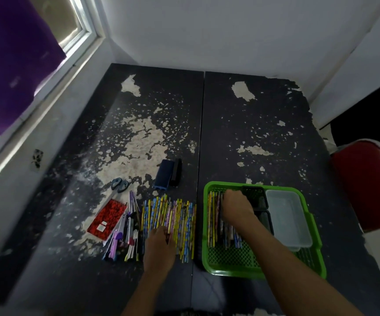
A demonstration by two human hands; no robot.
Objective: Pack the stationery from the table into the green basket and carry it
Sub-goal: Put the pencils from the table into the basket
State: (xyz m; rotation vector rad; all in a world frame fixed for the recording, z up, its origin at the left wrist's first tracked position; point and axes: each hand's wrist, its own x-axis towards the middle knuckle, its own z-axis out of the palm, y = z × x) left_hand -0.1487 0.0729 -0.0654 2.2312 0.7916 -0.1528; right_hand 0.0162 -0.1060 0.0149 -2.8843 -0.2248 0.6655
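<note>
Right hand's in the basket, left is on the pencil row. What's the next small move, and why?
Probably close the left hand round a few pencils from the row on the table and carry them to the green basket. Many pencils still lie outside, while the right hand is busy over the pencils in the basket.

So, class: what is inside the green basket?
The basket holds a row of pencils, a clear tub and two black containers. The right hand covers some pencils, so its grip stays unclear.
</note>
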